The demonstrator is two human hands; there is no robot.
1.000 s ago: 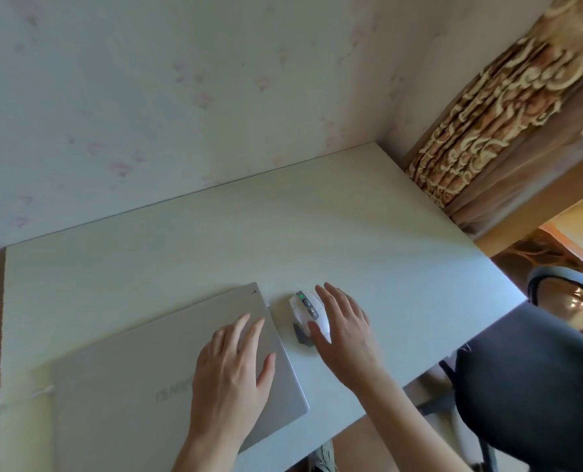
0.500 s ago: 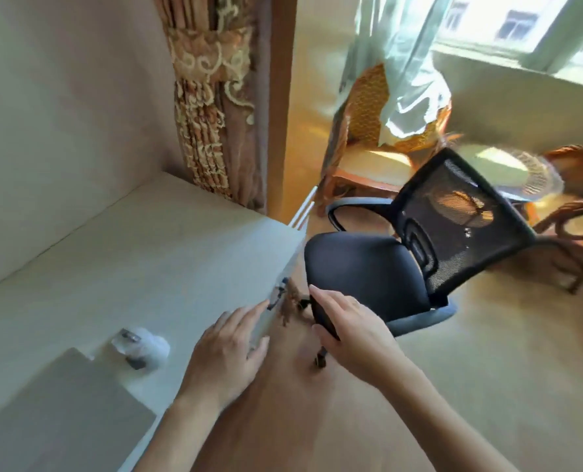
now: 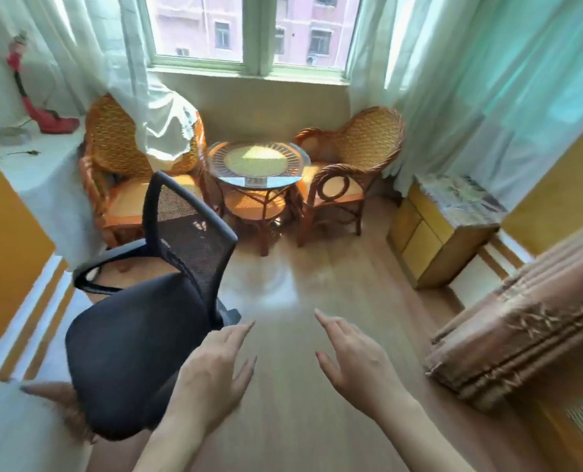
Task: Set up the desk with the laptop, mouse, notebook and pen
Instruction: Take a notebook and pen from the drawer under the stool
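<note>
Over bare floor beside the chair [image 3: 137, 352], left hand [image 3: 215, 366] and right hand [image 3: 355, 359] spread, empty; notebook and pen unseen, so the search could stall.

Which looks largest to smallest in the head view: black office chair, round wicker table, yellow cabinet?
1. black office chair, though nearness to the camera inflates it
2. yellow cabinet and round wicker table look alike; unranked

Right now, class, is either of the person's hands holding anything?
No: the left hand and right hand both hang over the bare floor with fingers spread, holding nothing.
</note>
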